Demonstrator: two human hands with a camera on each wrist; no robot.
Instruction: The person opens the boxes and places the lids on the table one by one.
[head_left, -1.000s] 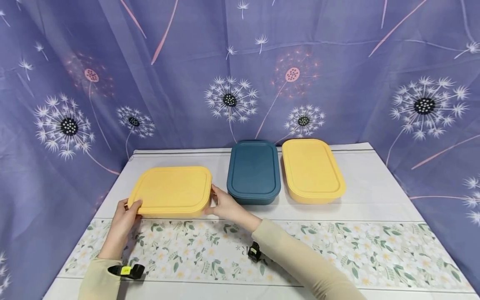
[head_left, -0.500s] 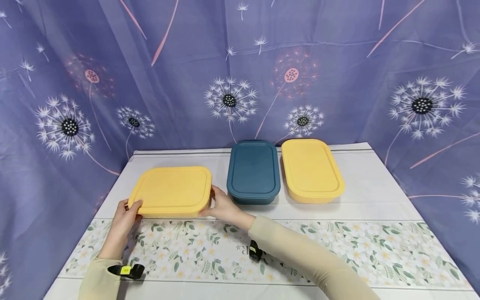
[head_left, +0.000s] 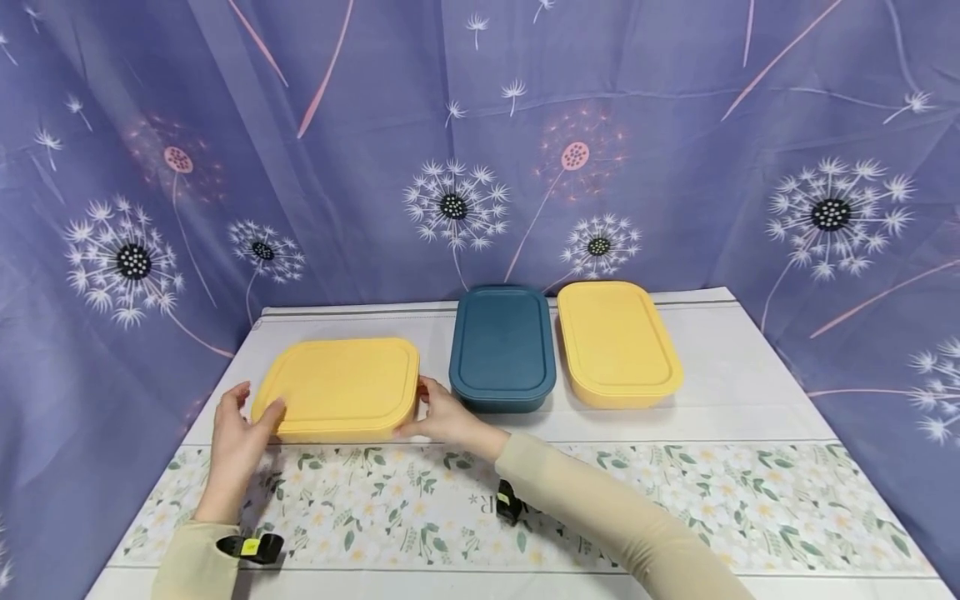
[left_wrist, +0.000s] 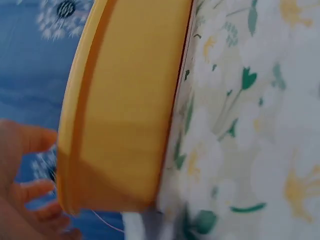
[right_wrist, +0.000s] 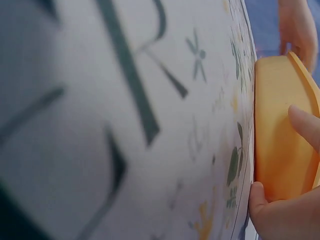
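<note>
A yellow lidded food container [head_left: 337, 385] lies sideways on the left part of the table, its lid on. Around its right end, my right hand [head_left: 452, 417] grips the corner, thumb at the front and fingers on the side. My left hand [head_left: 238, 435] is at the front left corner, fingers spread and raised off the side, thumb by the lid edge. The left wrist view shows that container's long wall [left_wrist: 127, 110] with the left fingers [left_wrist: 37, 192] beside the lid rim. In the right wrist view, the right thumb [right_wrist: 304, 125] lies against the yellow wall.
A dark blue lidded container [head_left: 502, 346] stands lengthwise right of the right hand. Beside it is a second yellow container [head_left: 618, 340]. A floral strip [head_left: 705, 492] crosses the white table [head_left: 750, 392]. A purple dandelion curtain [head_left: 375, 125] hangs behind and at the sides.
The left fingers have come off the yellow container's corner and spread upward. My right hand keeps its grip on the other end. The view has shifted slightly; the containers stay in place.
</note>
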